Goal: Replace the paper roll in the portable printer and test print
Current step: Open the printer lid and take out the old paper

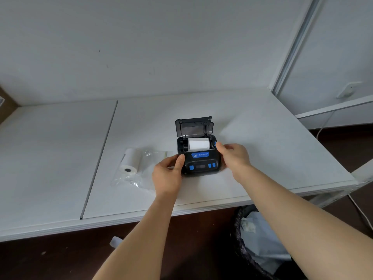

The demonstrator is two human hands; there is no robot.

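Observation:
A small black portable printer (201,163) with blue buttons stands on the white table (262,148). Its lid (193,126) is flipped up at the back. A white paper roll (198,143) lies inside the open compartment. My left hand (167,174) grips the printer's front left corner, thumb on top. My right hand (234,156) holds the right side, a fingertip at the blue latch by the compartment. A second white paper roll (131,163) lies to the left of the printer, on a clear plastic wrapper (139,181).
A gap (101,156) between two tabletop panels runs left of the roll. Below the table's front edge stands a bin with a dark liner (256,243) holding crumpled paper. A white cable (323,128) hangs at the right. The wall is close behind.

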